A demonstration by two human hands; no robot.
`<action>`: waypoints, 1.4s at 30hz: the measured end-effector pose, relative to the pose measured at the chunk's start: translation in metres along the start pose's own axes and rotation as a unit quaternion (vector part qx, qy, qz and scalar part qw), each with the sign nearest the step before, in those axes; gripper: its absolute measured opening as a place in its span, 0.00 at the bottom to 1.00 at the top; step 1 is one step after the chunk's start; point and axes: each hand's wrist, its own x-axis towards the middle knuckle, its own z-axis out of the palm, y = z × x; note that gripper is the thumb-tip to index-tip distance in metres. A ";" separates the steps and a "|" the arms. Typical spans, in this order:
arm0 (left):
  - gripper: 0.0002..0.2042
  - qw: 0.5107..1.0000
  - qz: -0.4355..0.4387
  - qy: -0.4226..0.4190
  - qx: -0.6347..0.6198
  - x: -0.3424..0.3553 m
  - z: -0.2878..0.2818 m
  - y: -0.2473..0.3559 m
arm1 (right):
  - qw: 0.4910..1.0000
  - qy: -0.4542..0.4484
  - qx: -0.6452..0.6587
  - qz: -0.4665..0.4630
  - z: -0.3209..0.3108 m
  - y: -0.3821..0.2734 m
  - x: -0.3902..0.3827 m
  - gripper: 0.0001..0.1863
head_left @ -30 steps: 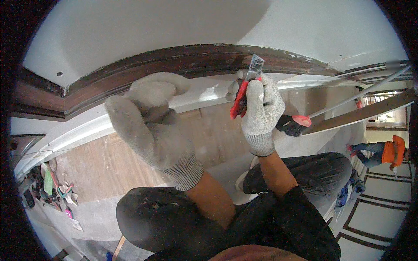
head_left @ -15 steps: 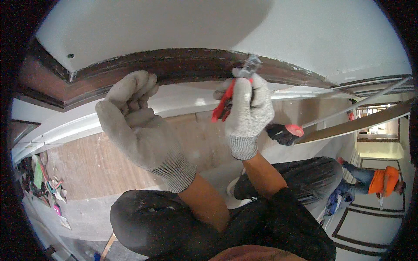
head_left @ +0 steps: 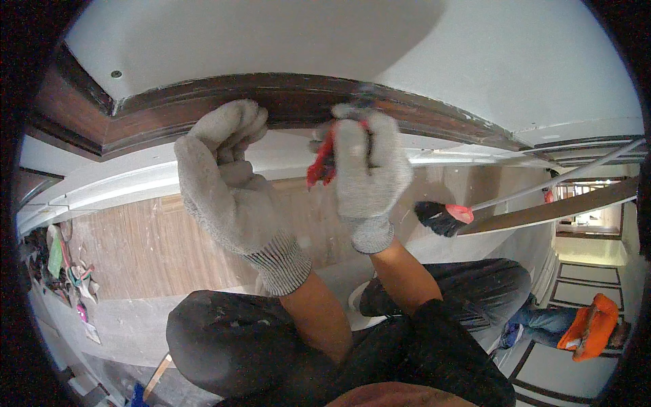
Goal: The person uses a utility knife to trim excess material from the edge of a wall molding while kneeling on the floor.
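My left hand [head_left: 227,180], in a pale knitted work glove, is near the dark wooden trim [head_left: 291,102], its fingers curled inward. I see nothing in it, though the inside of the curl is partly hidden. To its right, my gloved right hand [head_left: 373,159] is closed round a hand tool [head_left: 324,159] with a red and black handle. The tool's tip points up onto the trim and is smeared by motion. I cannot tell whether the tip touches the wood. White flecks mark the edge between the trim and the pale panel [head_left: 271,41].
A black broom head with a red collar [head_left: 444,216] is at the right, by a long board [head_left: 549,210]. Below my hands lies a wood-look sheet [head_left: 163,244]. Mixed scraps [head_left: 71,271] are at far left. A person in an orange top [head_left: 591,327] is at far right.
My right hand has shifted slightly left and downward with the tool, whose tip now blurs. My left hand has shifted slightly right and stays curled. The person in orange appears lower and bent differently.
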 end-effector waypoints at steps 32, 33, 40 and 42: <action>0.25 1.000 -0.004 -0.005 0.009 0.004 -0.004 0.005 | 0.998 0.049 0.005 -0.030 0.010 0.007 -0.002 0.16; 0.25 1.000 -0.004 -0.006 0.017 0.003 -0.004 0.006 | 0.998 0.042 -0.011 -0.041 0.010 0.007 -0.003 0.16; 0.29 0.999 0.001 0.030 0.029 0.002 0.001 0.003 | 1.000 0.004 0.020 0.002 0.012 0.007 -0.002 0.16; 0.29 0.999 0.003 0.034 0.029 0.002 0.000 0.005 | 1.000 0.003 0.013 -0.004 0.014 0.008 -0.002 0.15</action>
